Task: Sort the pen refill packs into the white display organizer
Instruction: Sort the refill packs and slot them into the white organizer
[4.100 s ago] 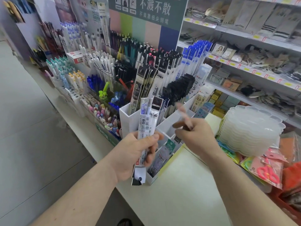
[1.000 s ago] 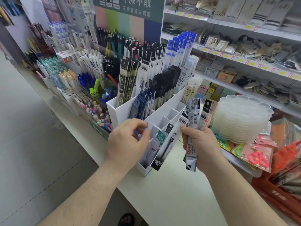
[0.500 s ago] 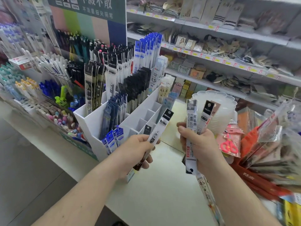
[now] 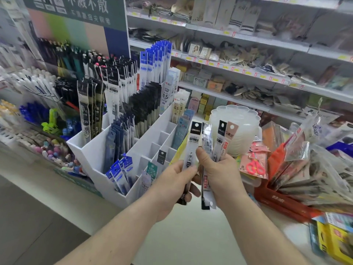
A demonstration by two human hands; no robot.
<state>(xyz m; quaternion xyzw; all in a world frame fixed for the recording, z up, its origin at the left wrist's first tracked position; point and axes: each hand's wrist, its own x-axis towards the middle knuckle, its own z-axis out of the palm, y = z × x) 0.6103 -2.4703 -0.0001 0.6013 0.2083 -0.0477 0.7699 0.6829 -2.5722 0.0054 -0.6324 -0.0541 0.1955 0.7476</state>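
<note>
refill pack (image 4: 192, 148) stands upright in the left hand (image 4: 172, 183), pinched at its lower half, long axis vertical. the white display organizer (image 4: 152, 134) lies just left and beyond these fingers. the right hand (image 4: 219, 175) grips several more packs (image 4: 219, 142).

White wall shelves (image 4: 248, 38) stocked with goods stand behind a pale counter (image 4: 191, 236), above grey floor (image 4: 28, 226).

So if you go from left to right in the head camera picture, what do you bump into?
Lime-green plastic clip → white display organizer → left hand holding one black-topped refill pack → right hand holding several refill packs → pink scissors in a clear packet → yellow box.
</note>
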